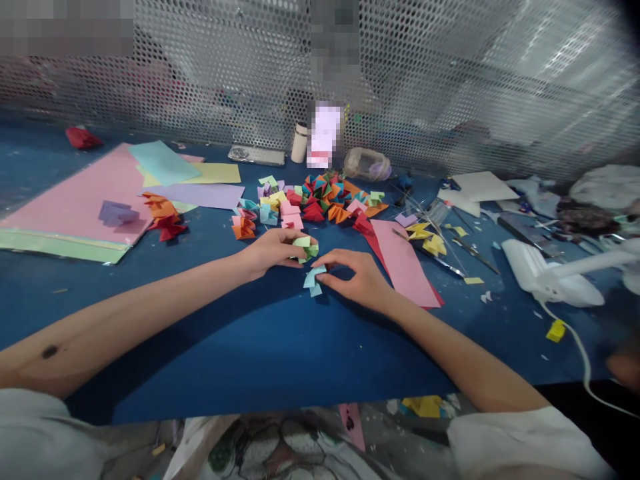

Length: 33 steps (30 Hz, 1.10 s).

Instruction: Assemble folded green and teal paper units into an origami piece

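My left hand point(281, 249) pinches a light green folded paper piece point(307, 248) between thumb and fingers, above the middle of the blue table. Just below and to its right, my right hand point(359, 276) grips a light blue folded paper piece point(314, 280) with thumb and forefinger. The two pieces are close together; whether they touch I cannot tell. Beyond my hands lies a pile of folded paper pieces point(314, 203) in red, orange, yellow, pink, purple and blue.
Coloured paper sheets point(100, 193) lie at the left, with orange and red folded pieces point(164, 215) beside them. Pink sheets point(403, 263), tweezers point(480, 257) and a white lamp point(550, 273) with its cord occupy the right. A perforated metal screen point(210, 73) closes off the back.
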Motion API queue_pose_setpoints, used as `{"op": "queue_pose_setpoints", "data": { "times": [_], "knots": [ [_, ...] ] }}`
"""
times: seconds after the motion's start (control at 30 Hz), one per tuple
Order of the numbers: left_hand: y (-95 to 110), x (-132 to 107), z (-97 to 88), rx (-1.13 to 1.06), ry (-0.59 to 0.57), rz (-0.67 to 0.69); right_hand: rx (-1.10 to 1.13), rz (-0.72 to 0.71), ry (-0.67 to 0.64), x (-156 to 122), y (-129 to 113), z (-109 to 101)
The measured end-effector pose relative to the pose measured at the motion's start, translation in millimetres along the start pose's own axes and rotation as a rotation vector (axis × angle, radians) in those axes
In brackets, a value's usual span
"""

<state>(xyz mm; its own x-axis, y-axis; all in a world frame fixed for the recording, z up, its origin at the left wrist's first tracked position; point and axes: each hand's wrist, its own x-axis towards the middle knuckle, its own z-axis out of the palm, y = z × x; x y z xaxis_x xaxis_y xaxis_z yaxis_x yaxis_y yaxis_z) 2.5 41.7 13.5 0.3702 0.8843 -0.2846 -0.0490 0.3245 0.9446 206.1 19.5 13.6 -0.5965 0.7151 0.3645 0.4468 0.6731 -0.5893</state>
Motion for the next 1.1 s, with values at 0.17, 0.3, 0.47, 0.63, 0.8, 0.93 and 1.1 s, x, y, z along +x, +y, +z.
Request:
{"op": "queue_pose_setpoints", "data": {
  "times": [0.17,0.3,0.47,0.63,0.8,0.93,1.1],
  "knots": [
    [3,-5,7.0,-0.065,-0.039,-0.055,0.099,0.133,0.255,-3,-1,8],
    [3,-6,7.3,-0.109,-0.039,-0.07,0.059,0.132,0.362,-3,-4,7],
    [0,-5,7.1,-0.123,-0.062,-0.08,0.037,0.118,0.387,-2,-4,5],
    [0,-9,11.3,-0.116,-0.08,-0.113,-0.045,0.044,0.367,-2,-4,7],
    [0,-9,11.3,-0.111,-0.097,-0.11,-0.143,-0.033,0.368,-2,-4,8],
    [-1,-7,9.0,-0.117,-0.097,-0.09,-0.176,-0.079,0.366,-2,-3,7],
    [-2,-7,9.2,-0.086,-0.065,-0.07,-0.133,-0.14,0.334,-1,-5,6]
  ]
}}
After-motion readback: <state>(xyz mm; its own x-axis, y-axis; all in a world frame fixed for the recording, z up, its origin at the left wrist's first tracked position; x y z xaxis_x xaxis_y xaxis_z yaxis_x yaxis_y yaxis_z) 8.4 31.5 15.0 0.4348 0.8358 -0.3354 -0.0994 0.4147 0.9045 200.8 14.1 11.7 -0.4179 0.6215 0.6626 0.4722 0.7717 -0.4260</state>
